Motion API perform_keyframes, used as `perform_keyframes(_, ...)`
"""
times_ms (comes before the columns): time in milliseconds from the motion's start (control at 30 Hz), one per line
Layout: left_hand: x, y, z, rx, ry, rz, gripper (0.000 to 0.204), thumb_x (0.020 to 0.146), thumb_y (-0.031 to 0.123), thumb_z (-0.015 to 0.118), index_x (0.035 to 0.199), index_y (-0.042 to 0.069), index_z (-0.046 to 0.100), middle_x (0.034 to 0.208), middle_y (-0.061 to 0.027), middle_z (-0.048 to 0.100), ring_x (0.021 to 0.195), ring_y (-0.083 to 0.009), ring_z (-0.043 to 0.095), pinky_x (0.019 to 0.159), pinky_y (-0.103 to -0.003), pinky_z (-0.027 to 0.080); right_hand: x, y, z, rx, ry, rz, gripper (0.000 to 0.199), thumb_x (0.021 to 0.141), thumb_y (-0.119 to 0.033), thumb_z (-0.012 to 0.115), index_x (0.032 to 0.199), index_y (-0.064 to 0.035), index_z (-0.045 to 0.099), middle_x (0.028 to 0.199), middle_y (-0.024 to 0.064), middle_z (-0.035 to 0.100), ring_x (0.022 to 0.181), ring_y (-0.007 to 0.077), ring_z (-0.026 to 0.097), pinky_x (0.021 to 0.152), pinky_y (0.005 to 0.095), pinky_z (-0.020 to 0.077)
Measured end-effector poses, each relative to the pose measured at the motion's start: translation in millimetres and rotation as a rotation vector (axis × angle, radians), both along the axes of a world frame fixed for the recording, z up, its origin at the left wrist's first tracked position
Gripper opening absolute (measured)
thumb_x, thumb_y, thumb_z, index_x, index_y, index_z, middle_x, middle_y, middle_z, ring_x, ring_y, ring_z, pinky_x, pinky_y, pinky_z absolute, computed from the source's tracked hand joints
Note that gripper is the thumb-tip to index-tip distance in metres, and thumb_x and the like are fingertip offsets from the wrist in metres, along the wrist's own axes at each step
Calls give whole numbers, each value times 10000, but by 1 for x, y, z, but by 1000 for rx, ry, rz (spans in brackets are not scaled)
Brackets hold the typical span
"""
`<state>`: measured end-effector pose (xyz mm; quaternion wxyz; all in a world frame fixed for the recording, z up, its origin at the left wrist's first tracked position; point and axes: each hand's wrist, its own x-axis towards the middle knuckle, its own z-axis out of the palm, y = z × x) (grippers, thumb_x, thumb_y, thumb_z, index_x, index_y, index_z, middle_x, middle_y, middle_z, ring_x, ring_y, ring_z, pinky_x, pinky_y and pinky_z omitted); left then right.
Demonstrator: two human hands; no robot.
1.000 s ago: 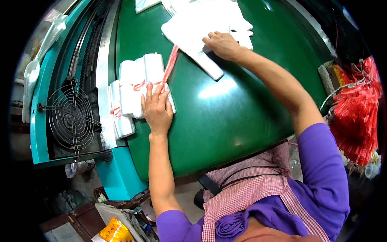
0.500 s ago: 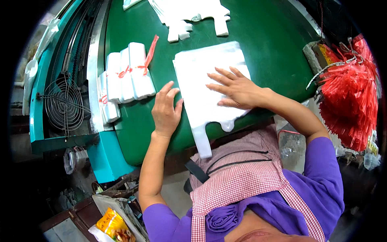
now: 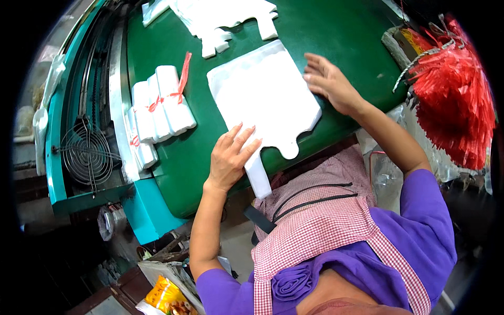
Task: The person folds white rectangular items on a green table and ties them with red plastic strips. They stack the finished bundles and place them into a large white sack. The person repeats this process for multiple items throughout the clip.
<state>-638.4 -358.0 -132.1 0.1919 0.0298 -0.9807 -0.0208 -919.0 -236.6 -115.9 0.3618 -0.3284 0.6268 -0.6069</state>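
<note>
In front of me a flat stack of white plastic bags (image 3: 265,94) lies on the green table (image 3: 357,47), with a handle strip hanging over the near edge. My left hand (image 3: 231,157) rests its spread fingertips on the stack's near left corner, by that strip. Just off the stack's right edge, my right hand (image 3: 331,84) hovers with its fingers apart and a little blurred, holding nothing. To the left lie several rolled white bag bundles (image 3: 163,107) tied with red strips.
More white bags (image 3: 226,16) lie at the table's far side. A thick bunch of red plastic strips (image 3: 454,100) hangs at the right. Along the left runs a teal machine frame (image 3: 152,210) with a round wire guard (image 3: 86,152). A yellow packet (image 3: 168,296) sits low at left.
My right hand has lifted off the stack's middle and moved right, past its edge. My left hand has come onto the stack's near left corner. The stack now lies turned slightly.
</note>
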Motion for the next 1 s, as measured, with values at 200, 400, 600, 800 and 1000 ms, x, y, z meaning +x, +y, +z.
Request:
perform_keyframes(200,-18,0,-7,529,300,283,264,846,98,572,1091,27,641,1034,-109,686,978,-294,656,830,-365,503,20,-5,22,-41,-405,202,855,826,-145,679,1473,-21,133,1300,232,450,1107,255,543,904,349,474)
perform_keyframes(400,-24,4,-15,738,420,403,250,867,62,533,1083,11,648,1041,-160,679,1012,-292,655,813,-329,512,30,4,38,-189,97,343,751,832,-58,637,1464,-47,231,1024,123,572,905,129,568,848,274,479)
perform_keyframes(600,-19,6,-21,593,329,353,269,862,108,540,1104,44,639,1156,-147,638,1144,-332,569,928,-391,453,15,46,5,-97,228,-36,601,846,-81,603,1396,-23,368,1283,165,477,1227,252,460,1000,365,420)
perform_keyframes(800,19,11,-8,230,-18,260,414,816,-9,492,1173,145,635,1321,-96,543,1284,-302,444,1050,-486,307,30,65,2,-44,774,414,782,746,-258,751,1402,-88,359,1465,191,275,1335,393,309,1088,465,307)
perform_keyframes(1000,34,8,-8,224,-43,362,438,825,-29,460,1184,151,633,1315,-79,559,1296,-297,445,1070,-481,282,36,78,-12,-15,1157,659,1034,632,-298,824,1466,-137,234,1523,226,122,1403,390,181,1129,515,194)
